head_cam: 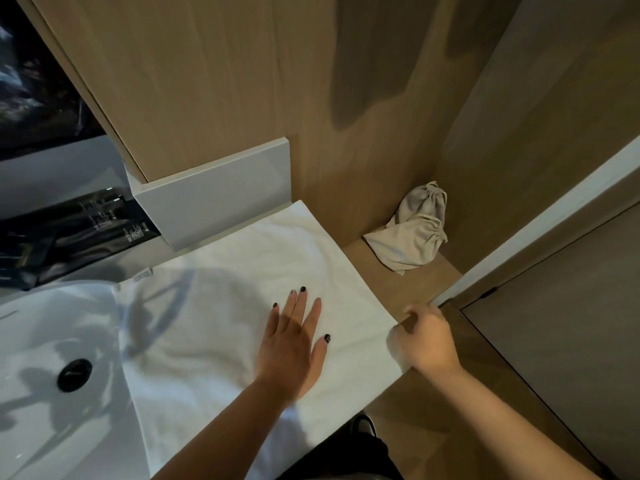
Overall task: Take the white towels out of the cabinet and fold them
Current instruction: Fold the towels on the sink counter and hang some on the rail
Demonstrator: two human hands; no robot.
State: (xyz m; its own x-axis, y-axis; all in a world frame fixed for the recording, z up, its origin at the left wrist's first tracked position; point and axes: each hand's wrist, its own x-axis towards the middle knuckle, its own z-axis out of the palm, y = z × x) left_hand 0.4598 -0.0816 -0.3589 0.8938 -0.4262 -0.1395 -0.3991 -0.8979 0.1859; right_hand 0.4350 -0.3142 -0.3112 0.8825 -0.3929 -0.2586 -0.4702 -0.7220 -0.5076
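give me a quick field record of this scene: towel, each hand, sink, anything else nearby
towel: white towel spread flat on the counter beside the sink
left hand: left hand pressed flat on the towel, fingers spread
right hand: right hand pinching the towel's right edge
sink: white basin at left, dark drain
nearby: beige drawstring bags on the wooden shelf at right
fold state: not yet visibly folded

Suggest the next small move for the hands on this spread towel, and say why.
Probably fold: the right hand, pinching the right edge of the white towel, should carry that edge leftward over the cloth while the left hand lies flat, pinning it. The towel lies open and smooth beside the sink, not yet folded.
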